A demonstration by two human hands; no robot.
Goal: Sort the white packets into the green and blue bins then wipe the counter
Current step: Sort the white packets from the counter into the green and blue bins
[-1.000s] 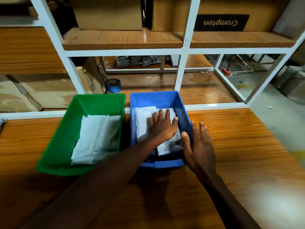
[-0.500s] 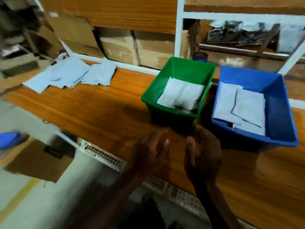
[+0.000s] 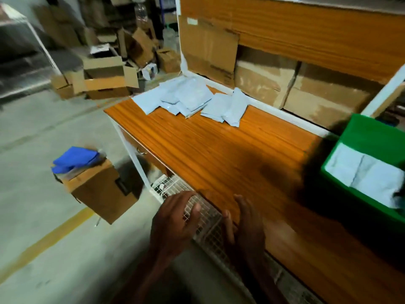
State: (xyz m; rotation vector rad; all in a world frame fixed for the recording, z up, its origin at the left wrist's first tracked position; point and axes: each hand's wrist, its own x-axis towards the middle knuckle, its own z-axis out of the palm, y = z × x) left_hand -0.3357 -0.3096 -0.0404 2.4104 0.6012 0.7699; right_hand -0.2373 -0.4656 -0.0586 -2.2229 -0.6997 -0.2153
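The view has swung left since the earlier frame: the blue bin is gone from sight and only part of the green bin (image 3: 372, 137) shows, well to the right of the hands, with white packets (image 3: 363, 174) lying in it. Both hands now hang at the near edge of the counter (image 3: 219, 150), the left hand (image 3: 175, 218) off the edge over a wire mesh (image 3: 208, 229) below, the right hand (image 3: 245, 224) over the wood; both are empty, fingers spread.

Far ahead of the hands, at the counter's back left corner, lies a loose pile of packets (image 3: 188, 99). Cardboard (image 3: 285, 84) lines the wall behind it. To the left of the hands, on the concrete floor (image 3: 43, 216), stands a box (image 3: 100, 189) with a blue cloth (image 3: 74, 159) on top. More boxes (image 3: 105, 77) clutter the far floor.
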